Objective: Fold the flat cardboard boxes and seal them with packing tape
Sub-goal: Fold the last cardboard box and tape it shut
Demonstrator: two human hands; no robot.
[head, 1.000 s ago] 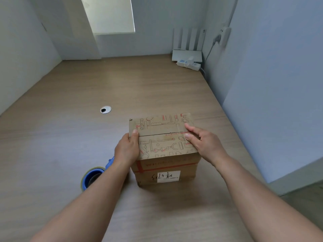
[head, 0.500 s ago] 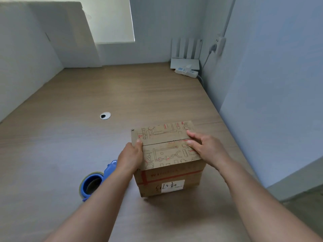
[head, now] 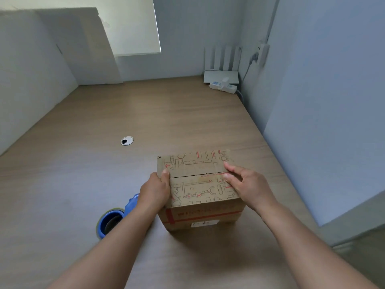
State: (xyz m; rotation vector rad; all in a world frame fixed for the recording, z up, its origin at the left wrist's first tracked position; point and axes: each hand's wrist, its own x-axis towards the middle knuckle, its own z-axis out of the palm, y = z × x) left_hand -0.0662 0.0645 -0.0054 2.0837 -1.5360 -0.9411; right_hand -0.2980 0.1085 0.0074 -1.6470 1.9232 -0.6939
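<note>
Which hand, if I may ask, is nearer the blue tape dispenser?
The left hand: the tape dispenser lies by its wrist; the right hand is across the box.

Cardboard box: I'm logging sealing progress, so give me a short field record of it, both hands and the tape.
box: cardboard box on the desk, top flaps folded shut along a seam
seam tape: none visible
left hand: grips the left top edge, thumb at the seam
right hand: fingers press the flaps' right end
tape dispenser: blue, on the desk left of the box
</note>
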